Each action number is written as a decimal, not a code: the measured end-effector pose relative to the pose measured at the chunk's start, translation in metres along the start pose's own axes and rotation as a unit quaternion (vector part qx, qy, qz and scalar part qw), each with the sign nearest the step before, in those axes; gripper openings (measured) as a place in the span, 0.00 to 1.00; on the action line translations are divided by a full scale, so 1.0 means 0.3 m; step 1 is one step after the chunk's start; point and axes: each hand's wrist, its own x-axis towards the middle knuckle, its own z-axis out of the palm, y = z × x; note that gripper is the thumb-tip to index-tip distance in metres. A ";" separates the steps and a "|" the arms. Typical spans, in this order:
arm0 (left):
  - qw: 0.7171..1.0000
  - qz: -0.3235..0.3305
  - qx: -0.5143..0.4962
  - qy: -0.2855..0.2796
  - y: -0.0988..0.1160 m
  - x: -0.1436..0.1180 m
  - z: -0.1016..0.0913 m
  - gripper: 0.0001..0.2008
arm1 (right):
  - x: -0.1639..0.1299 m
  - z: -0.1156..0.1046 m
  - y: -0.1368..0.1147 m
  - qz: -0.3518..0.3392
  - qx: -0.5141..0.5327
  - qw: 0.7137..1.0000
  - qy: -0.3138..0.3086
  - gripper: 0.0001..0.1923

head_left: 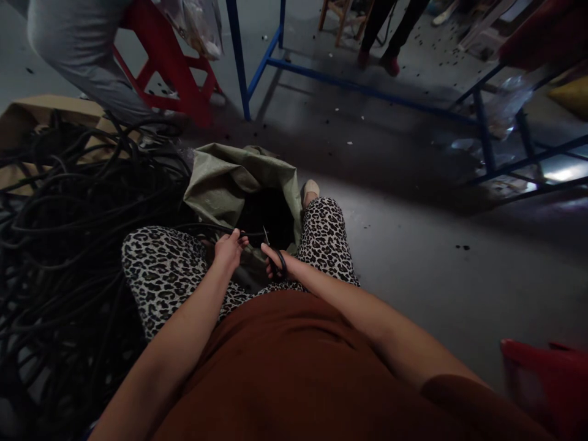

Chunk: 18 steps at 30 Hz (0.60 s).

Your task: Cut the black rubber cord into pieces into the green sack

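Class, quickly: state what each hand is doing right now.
Left hand: closed on a black cable.
Right hand: closed on scissors.

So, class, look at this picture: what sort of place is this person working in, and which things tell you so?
Probably a workshop or small factory floor: a big pile of black cables, blue metal frames on a littered concrete floor, and an open woven sack.
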 end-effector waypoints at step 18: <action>1.000 0.007 -0.007 0.000 -0.005 -0.003 0.002 0.05 | -0.010 0.000 -0.009 0.006 0.004 1.000 -0.003 0.31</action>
